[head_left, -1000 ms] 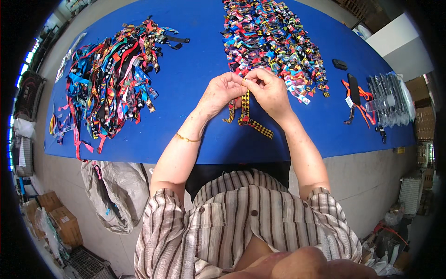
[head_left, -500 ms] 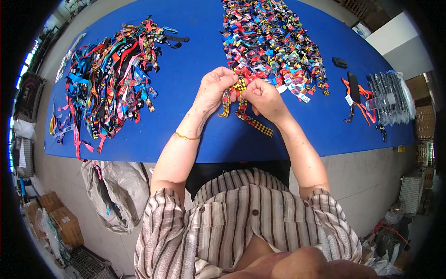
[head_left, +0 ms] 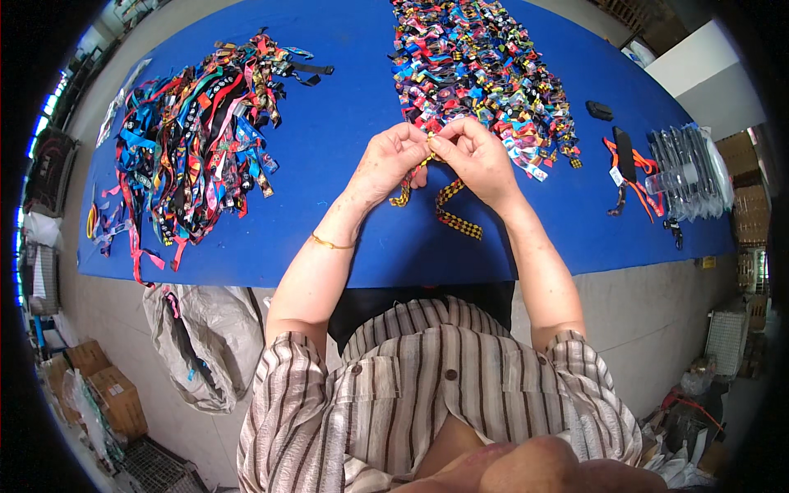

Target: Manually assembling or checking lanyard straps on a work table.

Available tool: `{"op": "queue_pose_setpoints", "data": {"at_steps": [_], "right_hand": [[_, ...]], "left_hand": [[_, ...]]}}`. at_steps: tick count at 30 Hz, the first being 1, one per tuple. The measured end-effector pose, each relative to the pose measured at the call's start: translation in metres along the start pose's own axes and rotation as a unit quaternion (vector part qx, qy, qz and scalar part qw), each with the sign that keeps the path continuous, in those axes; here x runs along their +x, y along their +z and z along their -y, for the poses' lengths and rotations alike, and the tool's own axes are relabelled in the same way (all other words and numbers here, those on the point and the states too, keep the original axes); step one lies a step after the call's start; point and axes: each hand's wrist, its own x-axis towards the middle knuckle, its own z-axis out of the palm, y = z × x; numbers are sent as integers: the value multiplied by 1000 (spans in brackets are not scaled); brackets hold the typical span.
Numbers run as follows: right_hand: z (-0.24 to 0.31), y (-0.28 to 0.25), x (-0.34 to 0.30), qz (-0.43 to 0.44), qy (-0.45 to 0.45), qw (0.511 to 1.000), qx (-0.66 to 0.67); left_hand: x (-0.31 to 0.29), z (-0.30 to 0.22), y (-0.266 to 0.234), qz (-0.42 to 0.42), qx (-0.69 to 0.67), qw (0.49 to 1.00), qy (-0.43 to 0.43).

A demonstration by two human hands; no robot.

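Observation:
A patterned fabric strap [head_left: 457,220], yellow and black with some red, is pinched between my two hands over the blue table [head_left: 329,177]. My left hand [head_left: 389,160] closes thumb and forefinger on it. Right against those fingertips, my right hand [head_left: 477,158] pinches the same strap. One end hangs below the left fingers, and the longer tail curls down onto the table under my right hand. My fingers hide the part between them. Just beyond my hands lies a wide bank of bunched, colourful straps [head_left: 485,78] in rows.
A heap of long loose straps [head_left: 197,156] covers the table's left side. At the right lie a small black object [head_left: 600,110], an orange and black strap piece [head_left: 629,164] and a stack of clear plastic packages [head_left: 690,172]. A grey-white sack [head_left: 214,337] sits below the left edge.
My fingertips have come together, and my right hand has moved slightly up. The strap is bunched more tightly between them, with less of it showing.

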Motion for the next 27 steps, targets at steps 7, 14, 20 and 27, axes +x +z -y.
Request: {"op": "queue_pose_setpoints", "data": {"at_steps": [7,14,20,27], "right_hand": [[-3,-2,6,-27,18,996,80],[-5,-7,7,-10,72,990,117],[-2,-3,2,16,94,988,124],[-7,3,4,11,104,980,170]], "left_hand": [[-2,-8,3,1,-12,999,-40],[1,0,-2,7,-16,999,-39],[-1,-3,0,-11,-1,999,-32],[0,-3,-3,5,7,1000,-26]]}}
